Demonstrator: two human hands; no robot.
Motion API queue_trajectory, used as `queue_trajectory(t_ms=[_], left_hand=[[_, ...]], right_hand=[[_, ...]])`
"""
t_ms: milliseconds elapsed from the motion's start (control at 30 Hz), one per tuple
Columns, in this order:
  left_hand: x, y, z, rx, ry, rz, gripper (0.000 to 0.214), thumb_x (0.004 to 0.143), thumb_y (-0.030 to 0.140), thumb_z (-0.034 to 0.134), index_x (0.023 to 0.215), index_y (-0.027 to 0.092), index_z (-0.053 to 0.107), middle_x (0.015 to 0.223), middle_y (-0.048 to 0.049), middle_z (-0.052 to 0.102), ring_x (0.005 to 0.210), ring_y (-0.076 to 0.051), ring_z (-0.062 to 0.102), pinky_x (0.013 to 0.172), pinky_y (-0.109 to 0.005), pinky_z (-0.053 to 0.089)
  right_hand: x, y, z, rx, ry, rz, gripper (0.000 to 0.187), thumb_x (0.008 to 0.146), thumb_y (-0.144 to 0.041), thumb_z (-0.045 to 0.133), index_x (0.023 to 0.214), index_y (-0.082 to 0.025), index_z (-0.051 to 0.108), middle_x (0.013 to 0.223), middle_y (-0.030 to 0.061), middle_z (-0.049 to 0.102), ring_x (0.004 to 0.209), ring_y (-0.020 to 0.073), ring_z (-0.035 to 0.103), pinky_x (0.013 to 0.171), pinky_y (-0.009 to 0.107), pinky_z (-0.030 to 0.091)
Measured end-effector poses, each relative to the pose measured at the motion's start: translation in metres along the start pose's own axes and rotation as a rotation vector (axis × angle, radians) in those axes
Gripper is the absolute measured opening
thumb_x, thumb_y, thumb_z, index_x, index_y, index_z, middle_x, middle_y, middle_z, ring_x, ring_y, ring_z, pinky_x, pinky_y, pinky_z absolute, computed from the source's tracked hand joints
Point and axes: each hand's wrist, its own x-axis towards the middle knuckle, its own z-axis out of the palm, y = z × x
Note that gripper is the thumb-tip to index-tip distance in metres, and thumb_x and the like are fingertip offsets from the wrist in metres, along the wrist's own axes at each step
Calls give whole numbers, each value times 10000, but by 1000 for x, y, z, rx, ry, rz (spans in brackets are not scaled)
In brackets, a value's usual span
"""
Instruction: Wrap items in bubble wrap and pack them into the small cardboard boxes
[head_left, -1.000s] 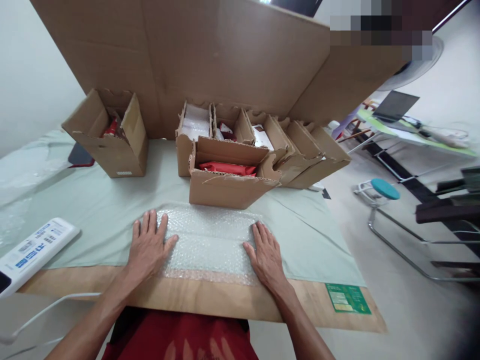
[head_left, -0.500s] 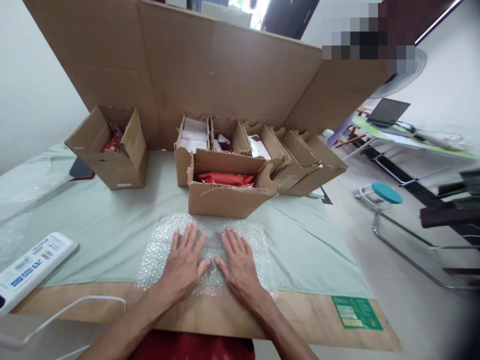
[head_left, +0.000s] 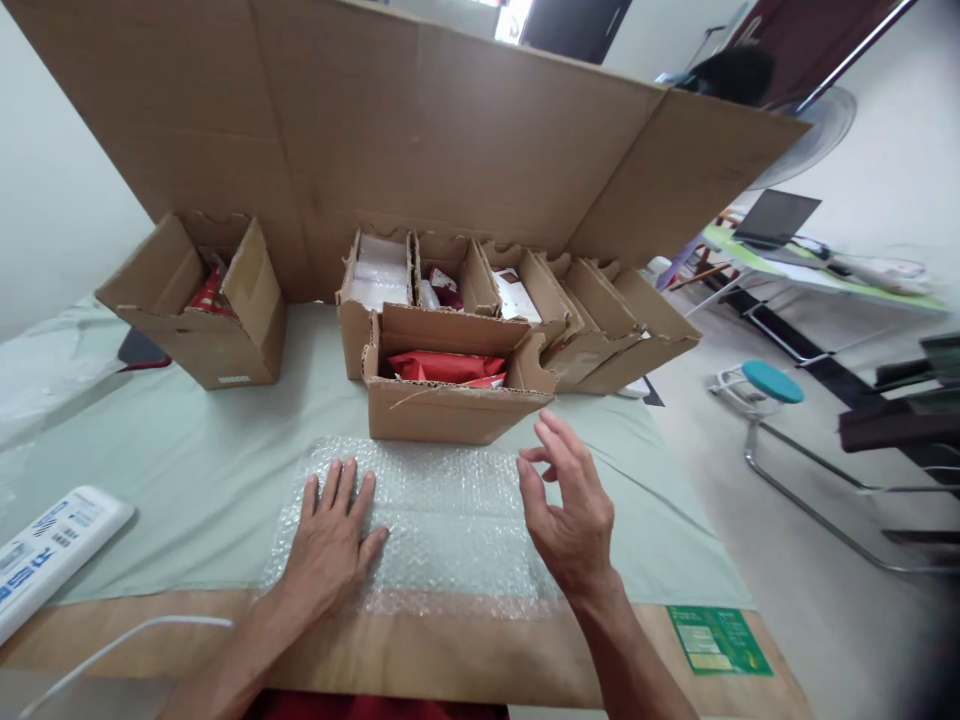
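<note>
A sheet of bubble wrap [head_left: 442,530] lies flat on the pale green cloth at the front of the table. My left hand [head_left: 330,545] rests palm down on its left part, fingers spread. Above the sheet's right edge my right hand [head_left: 574,505] is raised, its fingers bent and the thumb apart from them, with nothing visible in between. Just beyond the sheet stands an open cardboard box [head_left: 442,418], and red packets [head_left: 448,367] lie inside it.
Behind that box, several cardboard boxes [head_left: 592,350] stand in a row. Another cardboard box [head_left: 240,345] is at the left, before a tall cardboard panel [head_left: 450,150]. A white power strip [head_left: 64,550] with a cable lies at left. A green card [head_left: 718,640] is at the right front edge.
My right hand has lifted off the bubble wrap and moved right, its fingers now bent. My left hand has shifted slightly left and still lies flat on the sheet.
</note>
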Motion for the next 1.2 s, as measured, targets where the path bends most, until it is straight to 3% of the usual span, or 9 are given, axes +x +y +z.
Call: queue_trajectory(t_ms=[67, 167, 333, 500, 700, 900, 967, 1100, 1200], left_hand=[[0, 0, 0, -5, -5, 1, 606, 960, 426, 484, 1496, 145, 512, 1624, -214, 388, 1517, -424, 334, 1189, -638, 277], [-1, -1, 3, -8, 17, -2, 605, 958, 428, 486, 1499, 157, 509, 1626, -204, 392, 1517, -413, 338, 1199, -631, 258], [-3, -1, 8, -4, 73, 13, 597, 948, 419, 506, 1482, 153, 529, 1616, -217, 404, 1503, -420, 360, 1198, -628, 244], [-2, 0, 7, -24, 48, 2, 587, 954, 432, 488, 1469, 156, 537, 1591, -203, 453, 1496, -412, 372, 1215, -627, 207], [-2, -2, 3, -52, 44, 2, 600, 949, 423, 497, 1494, 171, 509, 1619, -198, 411, 1521, -405, 330, 1210, -626, 230], [0, 0, -13, -94, 22, -10, 580, 948, 374, 529, 1477, 134, 521, 1632, -246, 360, 1527, -407, 319, 1194, -625, 281], [2, 8, -17, -103, 25, 21, 580, 952, 373, 538, 1485, 146, 513, 1645, -236, 339, 1537, -397, 302, 1200, -627, 273], [3, 19, -18, -131, -41, 146, 578, 953, 391, 553, 1506, 234, 496, 1639, -149, 395, 1534, -377, 315, 1221, -642, 231], [-3, 7, -18, -95, -81, 124, 571, 958, 386, 538, 1507, 236, 498, 1631, -141, 411, 1523, -401, 328, 1205, -672, 232]], right_hand=[[29, -9, 6, 23, -36, -12, 590, 972, -134, 583, 1529, -264, 440, 1539, 131, 534, 845, 152, 744, 799, 336, 628], [54, -13, 18, -38, -86, -39, 434, 975, -132, 566, 1400, -222, 571, 1378, 113, 667, 1037, 197, 737, 853, 320, 616], [35, -13, 12, -75, -58, -99, 213, 969, -84, 548, 1071, -206, 689, 1041, 67, 773, 940, 184, 748, 808, 288, 600], [11, -20, 0, -78, -67, -109, 223, 951, -47, 575, 1083, -189, 684, 1066, 82, 774, 928, 172, 751, 800, 272, 599], [25, -15, 12, -11, -55, -56, 254, 957, -57, 573, 1124, -213, 686, 1091, 63, 768, 974, 181, 743, 821, 310, 632], [2, -14, 9, 104, 130, -43, 490, 926, -61, 608, 1370, -267, 576, 1466, 122, 569, 1068, 212, 723, 849, 387, 653], [-14, -21, 13, 83, 5, -40, 451, 939, -78, 589, 1355, -251, 586, 1416, 127, 612, 1134, 239, 701, 906, 424, 634], [-45, -31, 35, -17, -597, -103, 367, 956, -245, 616, 1320, -195, 622, 1404, 177, 641, 1192, 331, 676, 902, 495, 613], [-68, -15, 38, -91, -728, -99, 387, 971, -303, 597, 1349, -223, 620, 1489, 142, 592, 1327, 348, 594, 1007, 526, 554]])
